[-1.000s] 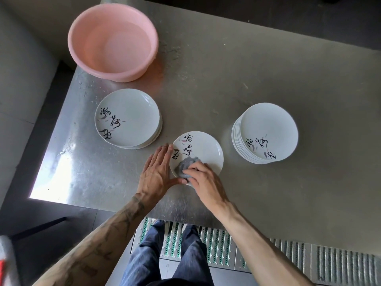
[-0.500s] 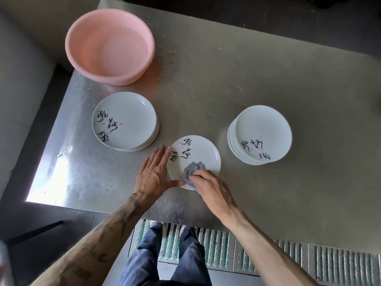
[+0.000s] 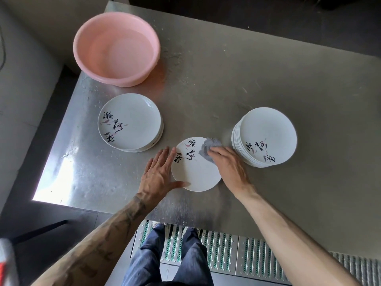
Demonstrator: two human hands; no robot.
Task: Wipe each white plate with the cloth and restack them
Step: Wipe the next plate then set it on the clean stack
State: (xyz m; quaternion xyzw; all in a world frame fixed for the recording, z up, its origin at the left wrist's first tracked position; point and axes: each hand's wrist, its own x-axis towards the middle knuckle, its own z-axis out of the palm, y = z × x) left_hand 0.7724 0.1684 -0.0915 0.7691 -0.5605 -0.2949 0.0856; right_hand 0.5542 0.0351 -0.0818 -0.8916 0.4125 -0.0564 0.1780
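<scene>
- Table (image 3: 268, 69): bare sheet metal, scuffed, with a bright glare patch on its near-left corner, left of the plate.
- Room: pale wall (image 3: 20, 89) far left of the plate and dark floor beyond the table's far edge. A metal floor grate (image 3: 222, 256) with green slots sits below the near edge, where the person's jeans (image 3: 165, 261) show.
- Plate (image 3: 195, 176): single white one with black brush lettering, flat on the table near the front edge.
- Left hand (image 3: 157, 174): flat, fingers straight against the plate's left rim, thumb along its near edge, gripping nothing.
- Right hand (image 3: 228, 164): fingers curled over the bunched grey cloth (image 3: 208, 148), pressing it on the plate's far-right rim. It looks motion-blurred.
- Short stack (image 3: 132, 120): just left and beyond the plate, not touching it.
- Tall stack (image 3: 268, 131): close on the plate's right, with the right hand in the gap between them.
- Pink basin (image 3: 127, 79): well beyond the plate, at the far-left corner.
</scene>
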